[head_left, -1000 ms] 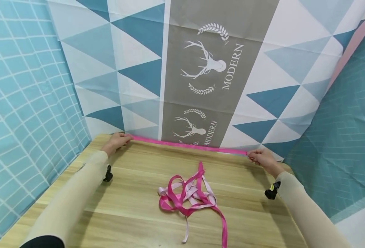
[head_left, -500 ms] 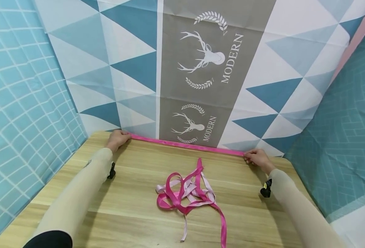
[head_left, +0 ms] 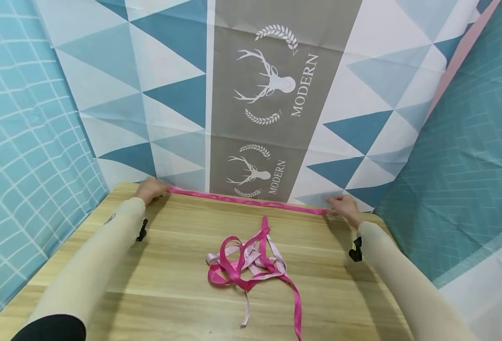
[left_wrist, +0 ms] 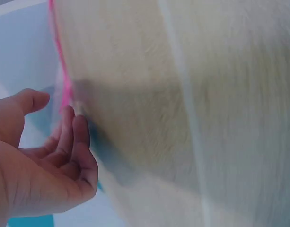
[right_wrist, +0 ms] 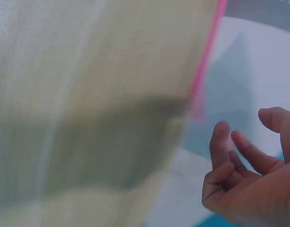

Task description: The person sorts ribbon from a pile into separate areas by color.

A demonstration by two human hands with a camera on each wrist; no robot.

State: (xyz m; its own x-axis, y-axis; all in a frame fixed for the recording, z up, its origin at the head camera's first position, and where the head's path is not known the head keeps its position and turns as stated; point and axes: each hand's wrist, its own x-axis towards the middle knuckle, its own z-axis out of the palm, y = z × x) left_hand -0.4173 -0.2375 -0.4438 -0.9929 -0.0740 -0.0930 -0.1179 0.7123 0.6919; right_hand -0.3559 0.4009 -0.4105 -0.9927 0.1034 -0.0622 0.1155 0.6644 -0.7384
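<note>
A pink ribbon (head_left: 246, 201) lies stretched along the far edge of the wooden table. At its left end is my left hand (head_left: 151, 189); in the left wrist view the thumb stands apart from the bent fingers (left_wrist: 81, 132), whose tips are beside the ribbon end. My right hand (head_left: 343, 208) is just off the right end, its thumb and fingers (right_wrist: 220, 142) spread and apart from the ribbon. A loose tangle of dark pink and pale pink ribbons (head_left: 251, 265) lies mid-table, one dark strand trailing toward the near edge.
The wooden table (head_left: 169, 293) meets a hanging cloth (head_left: 174, 90) with triangles and deer heads at its far edge. Blue tile-patterned cloth (head_left: 24, 128) hangs at the left, a teal one (head_left: 481, 156) at the right. Each wrist carries a small black camera (head_left: 355, 251).
Both hands pinched the ribbon ends on the table's far edge; now the fingers have loosened. The right hand has come up off its end. The head view has shifted slightly.
</note>
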